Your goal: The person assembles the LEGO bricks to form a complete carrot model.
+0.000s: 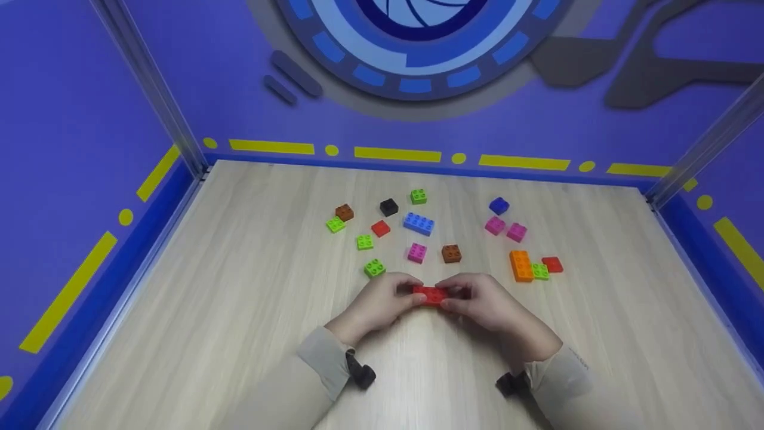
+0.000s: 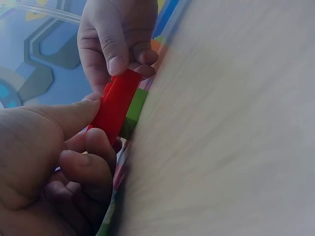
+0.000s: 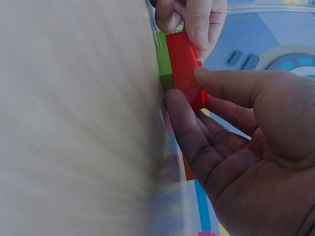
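While loose studded bricks lie scattered beyond, the left hand (image 1: 376, 304) and right hand (image 1: 483, 304) each pinch one end of a long red plastic building brick (image 1: 431, 295), held just above the pale wooden tabletop (image 1: 239, 310).

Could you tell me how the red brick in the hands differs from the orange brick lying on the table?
The red brick is pinched at its ends by the left hand and right hand; the orange brick lies untouched on the table. The red brick runs crosswise in the head view, the orange one front to back. A small green brick sits against the orange one. Both are long studded bricks.
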The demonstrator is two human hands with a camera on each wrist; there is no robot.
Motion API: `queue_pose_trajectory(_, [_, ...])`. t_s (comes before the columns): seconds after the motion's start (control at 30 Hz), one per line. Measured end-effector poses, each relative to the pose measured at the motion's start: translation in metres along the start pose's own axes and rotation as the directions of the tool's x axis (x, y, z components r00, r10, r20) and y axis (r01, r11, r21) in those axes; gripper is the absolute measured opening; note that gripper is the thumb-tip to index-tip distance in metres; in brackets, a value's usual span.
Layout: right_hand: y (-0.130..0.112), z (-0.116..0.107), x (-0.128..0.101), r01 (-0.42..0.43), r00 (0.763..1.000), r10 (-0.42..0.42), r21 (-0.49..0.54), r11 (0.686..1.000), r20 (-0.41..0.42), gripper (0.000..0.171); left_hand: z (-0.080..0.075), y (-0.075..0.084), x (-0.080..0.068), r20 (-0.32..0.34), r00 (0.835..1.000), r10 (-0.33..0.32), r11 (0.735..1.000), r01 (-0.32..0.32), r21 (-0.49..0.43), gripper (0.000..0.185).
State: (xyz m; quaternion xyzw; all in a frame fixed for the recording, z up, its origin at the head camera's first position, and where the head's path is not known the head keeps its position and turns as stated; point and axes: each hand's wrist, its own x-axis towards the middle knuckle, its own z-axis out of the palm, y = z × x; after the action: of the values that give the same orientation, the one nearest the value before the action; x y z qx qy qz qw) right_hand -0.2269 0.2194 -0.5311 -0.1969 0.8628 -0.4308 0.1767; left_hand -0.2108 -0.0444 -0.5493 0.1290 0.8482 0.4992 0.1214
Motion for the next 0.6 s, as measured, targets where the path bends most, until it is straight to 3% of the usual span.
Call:
queue_pose_trajectory(0.4, [0.0,-0.004,-0.001,-0.042,0.999,0.042,0.011,0.999,0.005,0.032,0.0,0.0,0.001,0.012,1.0,0.001,0.999,-0.001,-0.034,0.036])
queue_pose_trajectory(0.6, [-0.001,-0.019,-0.005,-0.093,0.996,0.093,0.043,0.995,-0.013,0.036,-0.001,-0.001,-0.001,0.019,1.0,0.016,0.999,-0.015,-0.032,0.038])
